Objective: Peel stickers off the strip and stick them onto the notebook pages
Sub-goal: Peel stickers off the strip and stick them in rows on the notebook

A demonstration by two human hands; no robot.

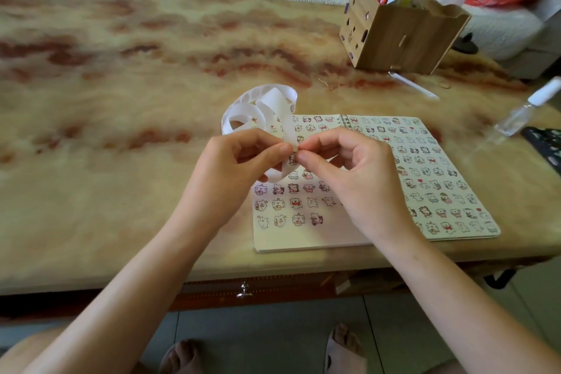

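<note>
An open spiral notebook (306,237) lies on the table, both pages covered with rows of small cartoon stickers. A white sticker strip (264,103) curls in loops beyond its top left corner and runs down between my hands. My left hand (233,173) pinches the strip just above the left page. My right hand (349,173) meets it fingertip to fingertip, thumb and forefinger closed on a sticker at the strip's edge. The sticker itself is mostly hidden by my fingers.
A wooden pen holder (400,33) full of pens stands at the back right. A clear pen (414,85) lies in front of it. A small clear bottle (525,109) with a white cap and a dark object (545,146) sit at the right edge.
</note>
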